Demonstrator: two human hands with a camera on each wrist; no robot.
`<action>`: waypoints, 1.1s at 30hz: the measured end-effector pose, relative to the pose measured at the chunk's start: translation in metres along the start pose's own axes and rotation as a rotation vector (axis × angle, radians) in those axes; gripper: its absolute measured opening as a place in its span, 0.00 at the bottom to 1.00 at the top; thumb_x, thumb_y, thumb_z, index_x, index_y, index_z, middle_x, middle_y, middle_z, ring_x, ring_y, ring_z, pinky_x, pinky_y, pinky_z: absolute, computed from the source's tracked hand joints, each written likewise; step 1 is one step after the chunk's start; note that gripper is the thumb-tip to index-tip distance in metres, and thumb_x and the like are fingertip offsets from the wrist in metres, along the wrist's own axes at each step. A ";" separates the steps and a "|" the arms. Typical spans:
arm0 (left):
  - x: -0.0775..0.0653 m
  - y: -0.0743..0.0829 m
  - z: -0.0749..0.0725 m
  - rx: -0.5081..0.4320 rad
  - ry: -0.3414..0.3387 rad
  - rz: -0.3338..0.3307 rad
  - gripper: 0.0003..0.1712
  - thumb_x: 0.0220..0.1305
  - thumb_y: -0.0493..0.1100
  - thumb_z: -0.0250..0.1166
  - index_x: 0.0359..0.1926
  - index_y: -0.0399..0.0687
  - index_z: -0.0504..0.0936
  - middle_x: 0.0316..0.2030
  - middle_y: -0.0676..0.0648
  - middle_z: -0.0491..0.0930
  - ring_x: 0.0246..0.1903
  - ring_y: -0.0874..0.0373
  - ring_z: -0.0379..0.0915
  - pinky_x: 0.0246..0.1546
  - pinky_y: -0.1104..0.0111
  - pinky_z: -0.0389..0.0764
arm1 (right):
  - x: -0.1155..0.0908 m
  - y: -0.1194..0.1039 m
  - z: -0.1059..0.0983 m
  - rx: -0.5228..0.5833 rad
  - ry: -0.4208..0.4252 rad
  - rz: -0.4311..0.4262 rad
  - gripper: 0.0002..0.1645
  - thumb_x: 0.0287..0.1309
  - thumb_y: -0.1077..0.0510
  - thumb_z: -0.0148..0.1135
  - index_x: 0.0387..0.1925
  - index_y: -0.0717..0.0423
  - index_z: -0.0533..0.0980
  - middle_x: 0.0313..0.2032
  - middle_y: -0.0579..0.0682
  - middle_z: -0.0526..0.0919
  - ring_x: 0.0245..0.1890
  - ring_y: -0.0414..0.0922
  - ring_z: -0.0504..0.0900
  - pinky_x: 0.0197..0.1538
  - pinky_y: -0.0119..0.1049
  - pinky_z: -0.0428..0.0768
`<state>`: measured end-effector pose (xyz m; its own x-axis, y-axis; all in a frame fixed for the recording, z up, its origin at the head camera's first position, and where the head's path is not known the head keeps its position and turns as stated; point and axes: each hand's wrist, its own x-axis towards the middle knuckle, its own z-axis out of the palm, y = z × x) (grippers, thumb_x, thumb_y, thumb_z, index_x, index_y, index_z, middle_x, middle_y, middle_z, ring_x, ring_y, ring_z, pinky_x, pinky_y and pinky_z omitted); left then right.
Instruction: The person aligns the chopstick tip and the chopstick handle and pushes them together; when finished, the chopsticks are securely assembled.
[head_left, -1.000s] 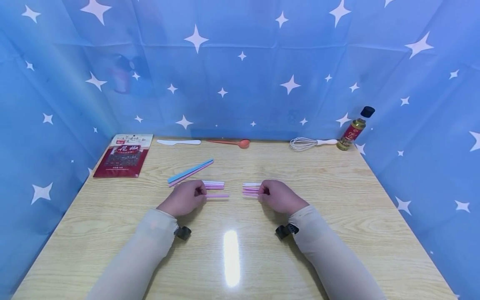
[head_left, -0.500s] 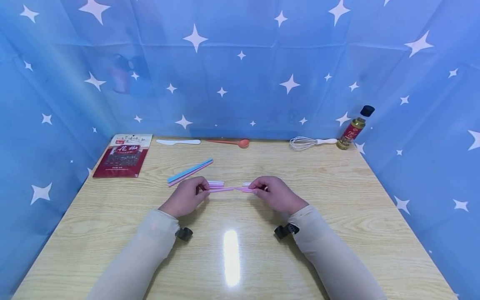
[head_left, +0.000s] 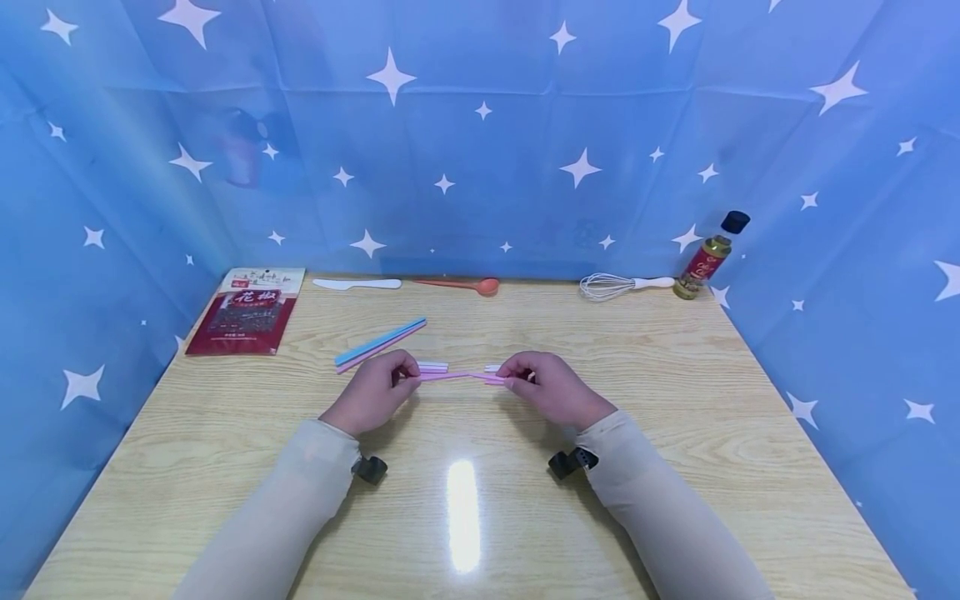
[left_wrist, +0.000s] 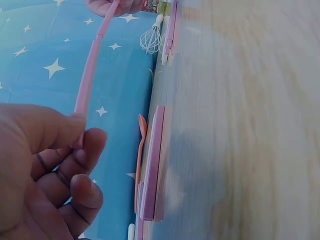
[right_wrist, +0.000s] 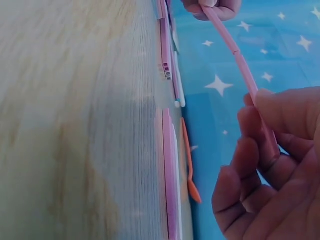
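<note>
Left hand [head_left: 374, 389] pinches slim pink left rod [left_wrist: 87, 75], right hand [head_left: 557, 389] pinches slim pink right rod [right_wrist: 246, 72], ends meeting above pale wood-grain counter [head_left: 712, 408]; an off-axis push might slip them apart.

The wooden table [head_left: 637, 358] is brightly lit, a white strip of glare [head_left: 463, 517] on it; wrist views look dimmer, wood grain blurred.
</note>
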<state>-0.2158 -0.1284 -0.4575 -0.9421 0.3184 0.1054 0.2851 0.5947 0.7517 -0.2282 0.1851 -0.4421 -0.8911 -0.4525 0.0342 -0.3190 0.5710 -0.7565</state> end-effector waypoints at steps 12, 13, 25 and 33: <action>-0.002 0.006 0.002 -0.056 0.007 0.039 0.02 0.75 0.38 0.66 0.44 0.43 0.82 0.34 0.51 0.77 0.34 0.56 0.69 0.36 0.66 0.72 | 0.000 0.001 0.003 0.097 -0.009 -0.028 0.06 0.76 0.63 0.59 0.47 0.60 0.81 0.31 0.47 0.75 0.27 0.43 0.69 0.33 0.33 0.70; -0.002 0.006 0.002 -0.059 0.011 0.037 0.02 0.75 0.37 0.66 0.44 0.43 0.83 0.34 0.51 0.77 0.34 0.56 0.69 0.36 0.66 0.72 | 0.000 0.000 0.003 0.114 -0.009 -0.026 0.06 0.76 0.63 0.59 0.47 0.60 0.80 0.31 0.47 0.75 0.28 0.43 0.69 0.33 0.33 0.70; -0.004 0.014 0.003 -0.087 0.062 0.110 0.02 0.75 0.36 0.66 0.42 0.42 0.84 0.36 0.51 0.81 0.34 0.57 0.71 0.36 0.68 0.74 | -0.003 -0.007 0.009 0.204 0.019 -0.042 0.03 0.76 0.64 0.59 0.45 0.62 0.76 0.31 0.49 0.73 0.28 0.43 0.67 0.33 0.31 0.68; -0.006 0.015 0.002 -0.116 0.070 0.138 0.03 0.75 0.36 0.65 0.42 0.40 0.83 0.36 0.49 0.80 0.36 0.56 0.70 0.38 0.68 0.73 | -0.003 -0.008 0.010 0.210 0.011 -0.058 0.02 0.75 0.66 0.58 0.44 0.63 0.76 0.30 0.49 0.73 0.28 0.42 0.67 0.32 0.31 0.67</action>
<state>-0.2059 -0.1200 -0.4480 -0.9064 0.3367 0.2551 0.3945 0.4586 0.7963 -0.2200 0.1751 -0.4425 -0.8770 -0.4725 0.0878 -0.2966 0.3885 -0.8724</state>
